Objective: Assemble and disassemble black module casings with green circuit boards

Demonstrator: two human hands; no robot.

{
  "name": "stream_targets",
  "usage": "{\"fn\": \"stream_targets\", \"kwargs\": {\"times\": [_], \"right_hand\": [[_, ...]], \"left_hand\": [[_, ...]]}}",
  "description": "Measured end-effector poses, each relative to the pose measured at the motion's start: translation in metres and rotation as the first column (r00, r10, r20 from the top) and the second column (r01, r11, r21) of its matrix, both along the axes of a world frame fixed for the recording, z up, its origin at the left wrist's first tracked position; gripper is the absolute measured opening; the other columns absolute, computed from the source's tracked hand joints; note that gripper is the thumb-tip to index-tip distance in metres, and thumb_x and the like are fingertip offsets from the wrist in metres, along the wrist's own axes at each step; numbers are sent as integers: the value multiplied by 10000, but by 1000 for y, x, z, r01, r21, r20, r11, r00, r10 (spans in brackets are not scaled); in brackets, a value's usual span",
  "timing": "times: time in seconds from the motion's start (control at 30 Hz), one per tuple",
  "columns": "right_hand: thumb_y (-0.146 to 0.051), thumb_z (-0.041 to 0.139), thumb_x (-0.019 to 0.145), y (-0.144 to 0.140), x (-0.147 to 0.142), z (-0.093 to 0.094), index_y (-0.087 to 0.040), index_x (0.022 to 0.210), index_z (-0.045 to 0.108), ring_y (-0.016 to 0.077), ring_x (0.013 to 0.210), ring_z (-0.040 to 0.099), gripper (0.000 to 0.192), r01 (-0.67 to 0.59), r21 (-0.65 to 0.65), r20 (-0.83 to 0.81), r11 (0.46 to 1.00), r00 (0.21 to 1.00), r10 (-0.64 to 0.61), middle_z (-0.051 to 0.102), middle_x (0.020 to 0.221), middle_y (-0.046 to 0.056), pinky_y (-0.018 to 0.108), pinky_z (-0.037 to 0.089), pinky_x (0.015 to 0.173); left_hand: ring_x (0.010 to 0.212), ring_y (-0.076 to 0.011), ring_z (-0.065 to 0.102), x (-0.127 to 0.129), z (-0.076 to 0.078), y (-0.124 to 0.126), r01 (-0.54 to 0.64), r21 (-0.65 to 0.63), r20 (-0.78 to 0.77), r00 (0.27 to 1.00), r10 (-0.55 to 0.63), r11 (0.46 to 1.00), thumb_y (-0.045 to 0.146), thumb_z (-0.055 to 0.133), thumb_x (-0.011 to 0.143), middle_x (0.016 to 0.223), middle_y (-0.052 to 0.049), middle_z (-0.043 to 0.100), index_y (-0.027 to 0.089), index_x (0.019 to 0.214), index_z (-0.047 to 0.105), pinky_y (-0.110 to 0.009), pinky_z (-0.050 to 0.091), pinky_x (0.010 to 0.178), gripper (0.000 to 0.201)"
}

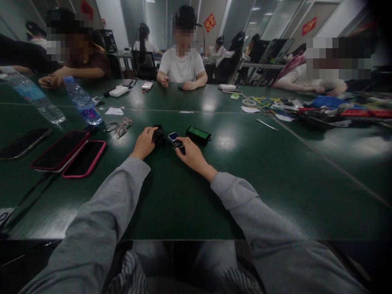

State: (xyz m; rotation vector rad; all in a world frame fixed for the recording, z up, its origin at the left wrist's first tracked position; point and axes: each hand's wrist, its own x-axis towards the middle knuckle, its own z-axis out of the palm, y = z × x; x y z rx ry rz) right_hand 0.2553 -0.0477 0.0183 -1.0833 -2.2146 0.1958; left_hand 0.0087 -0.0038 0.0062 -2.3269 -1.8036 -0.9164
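Observation:
My left hand [144, 143] is closed around a small black boxy part [159, 134] on the table, fingers over its near side. Just to the right, my right hand [193, 155] grips a small circuit board with a screen [173, 136], thumb and fingers at its lower end. The screen looks dark with a pale border. Beyond my right hand lies a black case with a green circuit board [198, 134] showing in it. Finer details of the parts are hidden by my fingers or blurred.
Eyeglasses [122, 127] and two water bottles [84, 102] [38, 98] stand left of my hands. Phones [85, 159] lie nearer on the left. Tweezers [267, 125] and a heap of cables [324, 106] lie right. Other people sit around the green table [290, 183].

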Motion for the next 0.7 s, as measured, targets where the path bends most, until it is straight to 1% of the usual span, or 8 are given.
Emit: {"fn": "stream_targets", "kwargs": {"times": [0.23,0.37,0.47,0.57,0.7], "right_hand": [[-284,481,940,3,0,-2,-161,1349,481,260,1065,616,427,27,-11,-18,1000,999,-28,587,1235,141,421,529,906],[-291,480,940,6,0,-4,-163,1329,497,268,1093,620,410,48,-24,-72,999,996,-50,599,1265,144,425,519,923],[-310,488,939,8,1,-5,-181,1314,509,264,1064,636,397,69,-52,-117,996,990,-75,621,1257,132,422,517,906],[-331,460,955,11,2,-7,-184,1320,513,263,1005,649,397,116,-90,-114,989,986,-126,657,1189,125,421,511,877],[-336,398,979,15,3,-10,-151,1301,541,264,958,640,398,181,-115,-97,977,976,-193,677,1058,134,415,498,857]], "left_hand": [[1203,-283,582,0,-1,1,-5,-7,5,1000,5,1000,21,471,808,1356,-148,521,178,1375,501,-452,502,1035,590],[1213,-285,575,0,0,0,-6,-25,19,1000,6,1000,6,472,797,1365,-150,510,182,1380,496,-462,493,1044,610],[1221,-284,571,-1,0,1,0,-30,22,1000,0,1000,3,474,791,1376,-150,504,181,1388,487,-465,490,1049,623],[1232,-281,565,-2,-2,2,13,-18,16,1000,-13,1000,5,470,789,1372,-149,510,167,1385,487,-460,488,1056,618],[1216,-274,578,-3,-2,3,10,-14,18,1000,-10,1000,1,479,776,1364,-139,517,174,1379,494,-446,497,1050,627]]}}
